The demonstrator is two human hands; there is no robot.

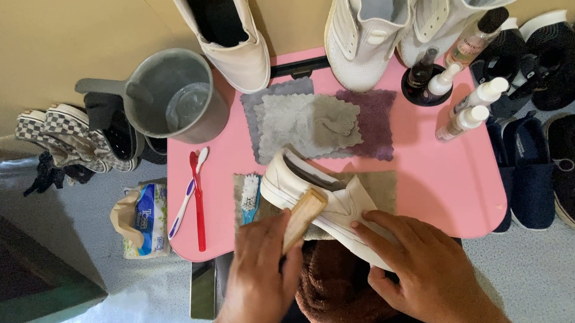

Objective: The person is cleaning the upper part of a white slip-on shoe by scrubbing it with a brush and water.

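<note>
Cream slip-on shoe (316,202) lies at the pink table's (453,185) near edge, long axis diagonal, heel far-left. Left hand (260,274) grips a wooden brush (303,216) against its side; right hand (417,266) clamps the toe.

Two bare hands are in view from the bottom edge, the left hand (262,274) and the right hand (419,269). No gloves, rings, watch or wristbands are visible on either. Both wrists and the short visible lengths of forearm are uncovered; no sleeve shows. Fingernails are short and unpainted.
</note>
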